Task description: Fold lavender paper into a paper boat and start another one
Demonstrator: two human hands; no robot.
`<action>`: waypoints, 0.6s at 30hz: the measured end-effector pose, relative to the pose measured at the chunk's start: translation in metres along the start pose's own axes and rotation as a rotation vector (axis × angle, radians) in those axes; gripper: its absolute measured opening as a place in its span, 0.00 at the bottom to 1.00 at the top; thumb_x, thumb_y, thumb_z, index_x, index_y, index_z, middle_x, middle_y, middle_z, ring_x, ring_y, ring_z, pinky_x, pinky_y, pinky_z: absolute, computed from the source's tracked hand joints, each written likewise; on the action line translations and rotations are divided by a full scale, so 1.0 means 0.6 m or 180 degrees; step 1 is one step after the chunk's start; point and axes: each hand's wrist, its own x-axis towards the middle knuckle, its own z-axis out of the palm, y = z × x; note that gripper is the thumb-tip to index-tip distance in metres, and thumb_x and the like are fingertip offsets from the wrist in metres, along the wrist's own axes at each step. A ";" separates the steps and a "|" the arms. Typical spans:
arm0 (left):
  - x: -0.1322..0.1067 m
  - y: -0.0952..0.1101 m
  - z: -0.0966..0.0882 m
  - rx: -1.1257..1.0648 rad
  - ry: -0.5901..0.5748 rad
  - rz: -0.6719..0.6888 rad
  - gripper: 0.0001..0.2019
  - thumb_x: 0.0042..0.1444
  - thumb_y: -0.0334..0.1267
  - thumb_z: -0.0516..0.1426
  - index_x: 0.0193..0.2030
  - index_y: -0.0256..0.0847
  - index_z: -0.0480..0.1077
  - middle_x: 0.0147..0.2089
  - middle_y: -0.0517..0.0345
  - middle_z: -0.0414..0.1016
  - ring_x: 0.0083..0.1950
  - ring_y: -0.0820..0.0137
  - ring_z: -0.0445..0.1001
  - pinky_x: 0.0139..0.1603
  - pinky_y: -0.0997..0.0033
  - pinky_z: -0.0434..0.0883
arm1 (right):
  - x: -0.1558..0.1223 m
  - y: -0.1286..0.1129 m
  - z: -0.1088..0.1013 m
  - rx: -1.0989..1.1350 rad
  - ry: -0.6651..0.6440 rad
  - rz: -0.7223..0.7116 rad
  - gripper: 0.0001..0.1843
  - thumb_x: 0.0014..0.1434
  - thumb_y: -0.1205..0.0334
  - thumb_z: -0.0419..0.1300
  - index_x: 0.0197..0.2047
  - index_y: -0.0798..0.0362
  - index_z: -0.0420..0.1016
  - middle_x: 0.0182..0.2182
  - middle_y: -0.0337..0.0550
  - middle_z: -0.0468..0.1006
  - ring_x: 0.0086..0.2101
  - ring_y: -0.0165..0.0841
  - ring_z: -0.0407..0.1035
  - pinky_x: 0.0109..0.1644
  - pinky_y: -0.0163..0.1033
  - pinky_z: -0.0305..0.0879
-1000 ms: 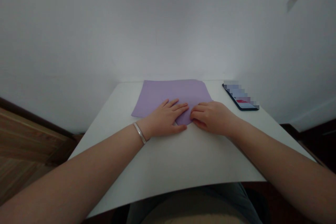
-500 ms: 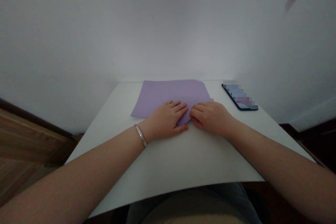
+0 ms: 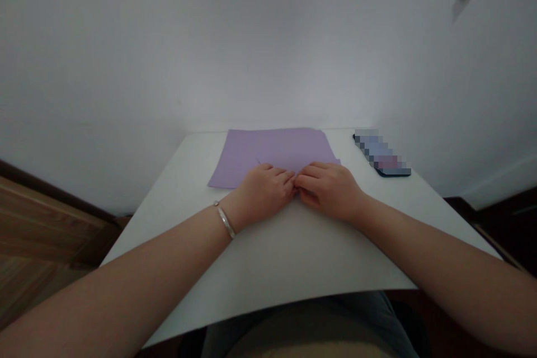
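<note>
A sheet of purple paper [image 3: 277, 145] lies flat toward the back of the white table, with its near edge partly under both hands. My left hand [image 3: 269, 191], with a silver bangle on its wrist, is closed at the near edge of the paper, its fingers curled in. Right beside it, my right hand [image 3: 329, 189] is closed too, with thumb and fingers pinched at the same edge. The fingertips of both hands meet there and cover the bit of paper between them.
A phone [image 3: 381, 156] with a blurred screen lies on the table's right side. The white table [image 3: 293, 257] stands against a pale wall [image 3: 268, 45]. Wooden furniture [image 3: 46, 224] is at the lower left, beyond the table edge.
My left hand has gone from lying flat with fingers spread to curled in. My right hand has shifted slightly left, so the fingertips now meet.
</note>
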 end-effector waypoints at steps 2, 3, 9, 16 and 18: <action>0.000 0.000 -0.001 -0.0002 -0.0051 -0.0016 0.11 0.64 0.34 0.51 0.41 0.36 0.74 0.43 0.49 0.79 0.42 0.66 0.77 0.42 0.65 0.70 | 0.001 0.002 0.000 0.0062 -0.0019 0.0117 0.08 0.57 0.68 0.55 0.34 0.53 0.76 0.31 0.42 0.78 0.33 0.32 0.67 0.34 0.37 0.56; 0.000 0.000 -0.002 0.0000 -0.0070 -0.0042 0.12 0.64 0.34 0.50 0.43 0.36 0.74 0.43 0.49 0.79 0.42 0.65 0.77 0.42 0.64 0.70 | 0.001 0.004 -0.001 0.0086 -0.0056 0.0193 0.08 0.57 0.67 0.55 0.33 0.53 0.76 0.30 0.41 0.78 0.32 0.32 0.67 0.34 0.37 0.56; -0.001 -0.003 -0.011 -0.0060 -0.0161 -0.0297 0.16 0.66 0.38 0.47 0.51 0.37 0.73 0.48 0.48 0.79 0.45 0.64 0.78 0.43 0.63 0.72 | -0.010 0.038 -0.012 0.0060 -0.0290 0.0673 0.07 0.54 0.68 0.55 0.30 0.51 0.74 0.29 0.41 0.77 0.33 0.33 0.68 0.35 0.36 0.56; -0.002 -0.005 -0.020 -0.0194 -0.0290 -0.0407 0.17 0.66 0.37 0.46 0.54 0.37 0.71 0.50 0.49 0.78 0.48 0.63 0.77 0.44 0.61 0.73 | -0.029 0.081 -0.034 -0.0130 -0.0527 0.0718 0.08 0.55 0.67 0.55 0.34 0.51 0.76 0.36 0.41 0.79 0.36 0.32 0.71 0.34 0.35 0.57; -0.003 -0.006 -0.018 -0.0249 -0.0318 -0.0417 0.17 0.67 0.37 0.46 0.54 0.37 0.71 0.50 0.49 0.78 0.48 0.63 0.77 0.44 0.61 0.73 | -0.034 0.091 -0.037 -0.0233 -0.0550 0.0787 0.08 0.55 0.67 0.55 0.35 0.51 0.76 0.39 0.41 0.79 0.36 0.32 0.72 0.32 0.35 0.57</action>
